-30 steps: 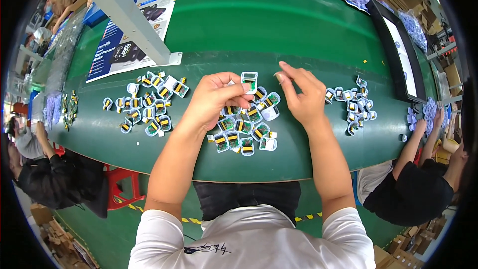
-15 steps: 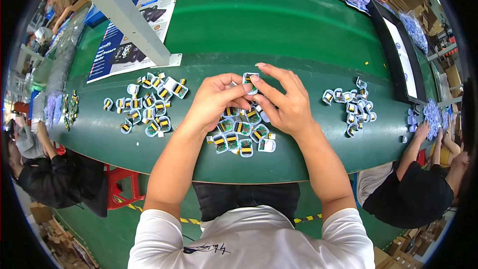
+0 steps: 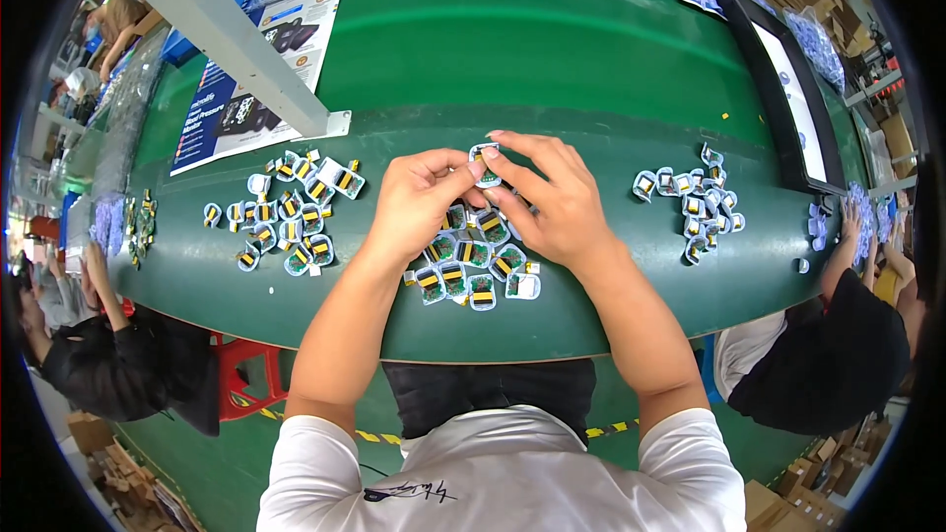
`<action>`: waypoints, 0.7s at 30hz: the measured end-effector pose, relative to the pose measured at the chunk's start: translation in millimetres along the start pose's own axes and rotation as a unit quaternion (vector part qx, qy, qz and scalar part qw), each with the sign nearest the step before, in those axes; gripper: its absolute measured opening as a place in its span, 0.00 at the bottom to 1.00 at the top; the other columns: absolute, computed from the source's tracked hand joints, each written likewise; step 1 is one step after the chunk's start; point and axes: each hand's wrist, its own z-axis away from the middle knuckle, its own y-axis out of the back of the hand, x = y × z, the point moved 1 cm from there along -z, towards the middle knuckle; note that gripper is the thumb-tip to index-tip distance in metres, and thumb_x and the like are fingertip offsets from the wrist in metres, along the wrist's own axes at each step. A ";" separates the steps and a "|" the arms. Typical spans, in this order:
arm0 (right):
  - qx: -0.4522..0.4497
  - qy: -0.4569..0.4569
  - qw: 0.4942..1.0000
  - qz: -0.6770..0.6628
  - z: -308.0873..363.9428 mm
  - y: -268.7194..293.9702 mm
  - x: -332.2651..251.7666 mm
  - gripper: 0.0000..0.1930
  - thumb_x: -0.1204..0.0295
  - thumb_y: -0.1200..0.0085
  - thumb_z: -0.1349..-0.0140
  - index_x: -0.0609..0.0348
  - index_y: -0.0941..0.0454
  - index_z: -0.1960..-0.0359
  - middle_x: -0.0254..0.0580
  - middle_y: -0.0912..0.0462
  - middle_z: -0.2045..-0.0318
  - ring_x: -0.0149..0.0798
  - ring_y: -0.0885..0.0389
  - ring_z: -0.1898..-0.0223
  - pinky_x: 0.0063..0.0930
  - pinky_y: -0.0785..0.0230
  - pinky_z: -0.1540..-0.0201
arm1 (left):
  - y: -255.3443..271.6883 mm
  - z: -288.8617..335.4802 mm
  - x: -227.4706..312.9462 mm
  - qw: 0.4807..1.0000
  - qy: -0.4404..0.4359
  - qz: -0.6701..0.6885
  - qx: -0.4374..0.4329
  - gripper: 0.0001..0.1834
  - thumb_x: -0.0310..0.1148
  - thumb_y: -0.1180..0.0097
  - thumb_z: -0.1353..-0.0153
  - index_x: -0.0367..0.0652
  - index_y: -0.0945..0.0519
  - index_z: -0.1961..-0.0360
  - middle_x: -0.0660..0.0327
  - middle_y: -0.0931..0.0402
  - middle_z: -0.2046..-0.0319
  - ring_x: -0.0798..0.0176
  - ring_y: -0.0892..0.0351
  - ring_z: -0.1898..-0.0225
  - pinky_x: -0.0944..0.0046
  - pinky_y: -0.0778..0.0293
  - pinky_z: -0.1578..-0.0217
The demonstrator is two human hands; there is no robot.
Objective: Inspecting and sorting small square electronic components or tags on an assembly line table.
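Note:
Between my two hands, over the green table, I hold a small pale-blue plastic housing with a green circuit board inside it. My left hand pinches its left side between thumb and fingers. My right hand has its thumb at the lower right side and its index finger on top of the housing, partly covering it. Below my hands lies a pile of similar housings, each with a green board and black-and-yellow parts. My wrists partly hide that pile's upper edge.
Another group of housings lies to the left, and a smaller one to the right. A grey metal post stands on a printed sheet at the back left. A black-framed panel is at the right. Co-workers sit on both sides.
The view has shifted slightly. My right index finger has come down over the top of the housing, while both hands keep their hold. The co-worker at the right has moved an arm.

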 end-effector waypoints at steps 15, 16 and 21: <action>0.031 -0.183 0.949 -0.255 2.0 13.5 7.3 0.04 0.79 0.35 0.38 0.66 0.12 0.64 0.50 0.15 0.41 0.49 0.15 0.45 0.37 0.23 0.43 | -6.1 6.0 3.1 0.996 0.016 0.032 -0.083 0.08 0.29 0.35 0.30 0.33 0.13 0.58 0.57 0.13 0.63 0.65 0.13 0.64 0.65 0.19 0.58; 0.017 -0.168 0.955 -0.242 -0.1 17.6 6.7 0.04 0.79 0.34 0.39 0.66 0.12 0.64 0.50 0.15 0.41 0.49 0.16 0.42 0.38 0.25 0.41 | -8.5 8.1 3.3 0.996 -0.042 -0.040 -0.062 0.08 0.28 0.35 0.31 0.33 0.13 0.56 0.58 0.13 0.62 0.67 0.14 0.63 0.66 0.20 0.58; -0.021 -0.162 0.961 -0.221 0.3 30.6 17.9 0.03 0.79 0.34 0.39 0.64 0.11 0.65 0.49 0.16 0.38 0.48 0.21 0.36 0.42 0.30 0.35 | -16.7 7.7 11.8 0.960 -0.198 -0.200 0.002 0.11 0.25 0.32 0.35 0.35 0.12 0.51 0.56 0.12 0.64 0.66 0.14 0.62 0.65 0.21 0.59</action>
